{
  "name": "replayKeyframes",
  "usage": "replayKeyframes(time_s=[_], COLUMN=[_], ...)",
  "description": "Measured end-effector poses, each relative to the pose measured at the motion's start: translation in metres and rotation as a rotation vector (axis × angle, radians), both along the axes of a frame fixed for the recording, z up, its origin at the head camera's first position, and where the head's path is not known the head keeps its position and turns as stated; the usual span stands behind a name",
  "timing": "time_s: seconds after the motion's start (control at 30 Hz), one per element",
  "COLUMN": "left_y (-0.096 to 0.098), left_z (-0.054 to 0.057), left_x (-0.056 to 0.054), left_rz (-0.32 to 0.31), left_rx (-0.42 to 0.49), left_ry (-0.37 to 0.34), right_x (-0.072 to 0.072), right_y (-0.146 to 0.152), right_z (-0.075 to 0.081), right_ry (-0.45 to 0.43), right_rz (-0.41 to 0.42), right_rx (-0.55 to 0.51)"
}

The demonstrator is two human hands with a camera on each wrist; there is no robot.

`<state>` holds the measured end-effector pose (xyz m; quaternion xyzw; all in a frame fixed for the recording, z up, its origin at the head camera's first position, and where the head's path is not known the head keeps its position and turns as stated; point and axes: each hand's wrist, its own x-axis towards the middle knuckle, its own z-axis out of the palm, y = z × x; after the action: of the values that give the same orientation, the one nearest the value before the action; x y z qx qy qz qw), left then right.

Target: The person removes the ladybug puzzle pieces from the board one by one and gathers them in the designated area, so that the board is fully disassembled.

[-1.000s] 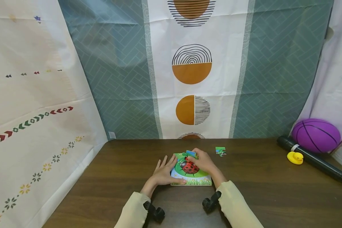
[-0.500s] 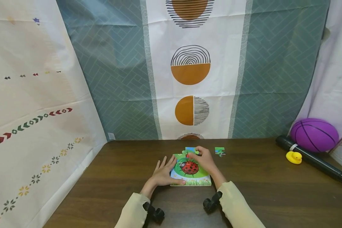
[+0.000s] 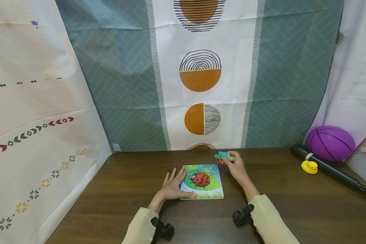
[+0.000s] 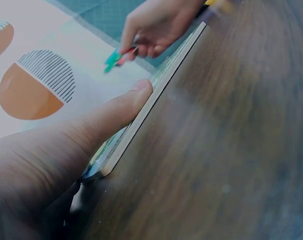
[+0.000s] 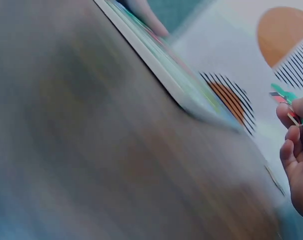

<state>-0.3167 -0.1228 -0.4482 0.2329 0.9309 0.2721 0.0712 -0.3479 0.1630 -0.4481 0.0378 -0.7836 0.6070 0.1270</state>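
Observation:
A ladybug jigsaw puzzle board point(image 3: 201, 181) lies flat on the table in the head view. My left hand point(image 3: 173, 187) rests on its left side with fingers spread, the thumb along the front edge. In the left wrist view that thumb point(image 4: 121, 105) lies on top of the board. Beyond the board's back right corner, my right hand point(image 3: 238, 167) pinches a puzzle piece point(image 3: 224, 155) with blue, green and red on it. The right wrist view shows the piece point(image 5: 284, 95) between thumb and fingers. A thin flat edge point(image 5: 275, 180) lies on the table beneath that hand.
To the right on the brown table point(image 3: 109, 203) are a yellow rubber duck point(image 3: 309, 167), a long black tube point(image 3: 332, 171) and a purple ball point(image 3: 330, 143). A patterned cloth point(image 3: 134, 128) hangs behind the table's back edge.
My right hand has carried the puzzle piece off the board's back edge, to the right, over where a loose piece lay. The left hand stays put; the head view has shifted slightly.

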Motion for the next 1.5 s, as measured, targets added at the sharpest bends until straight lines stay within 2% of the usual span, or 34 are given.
replayKeyframes(time_s=[0.1, 0.4, 0.57, 0.8, 1.07, 1.3, 1.5], left_y=[-0.001, -0.001, 0.001, 0.002, 0.0, -0.001, 0.0], left_z=[-0.001, 0.0, 0.001, 0.004, -0.001, -0.002, -0.002], left_x=[0.0, -0.001, -0.002, -0.001, -0.003, -0.003, -0.003], left_rz=[0.003, -0.003, -0.014, -0.022, -0.006, -0.003, -0.009], left_rx=[-0.002, -0.002, -0.014, -0.009, -0.015, -0.017, -0.027], left_ry=[-0.003, -0.005, 0.0, -0.011, -0.003, 0.006, 0.007], right_x=[0.001, 0.002, 0.001, -0.002, -0.003, -0.004, -0.005], right_y=[0.019, 0.063, 0.078, 0.087, 0.088, 0.09, 0.095], right_z=[-0.001, -0.003, -0.003, -0.006, -0.007, -0.008, -0.008], right_ry=[-0.015, -0.064, -0.082, -0.091, -0.061, -0.03, -0.082], right_rz=[-0.033, -0.039, -0.094, -0.152, -0.218, -0.219, -0.176], right_rx=[0.017, 0.061, 0.148, 0.297, 0.466, 0.529, 0.624])
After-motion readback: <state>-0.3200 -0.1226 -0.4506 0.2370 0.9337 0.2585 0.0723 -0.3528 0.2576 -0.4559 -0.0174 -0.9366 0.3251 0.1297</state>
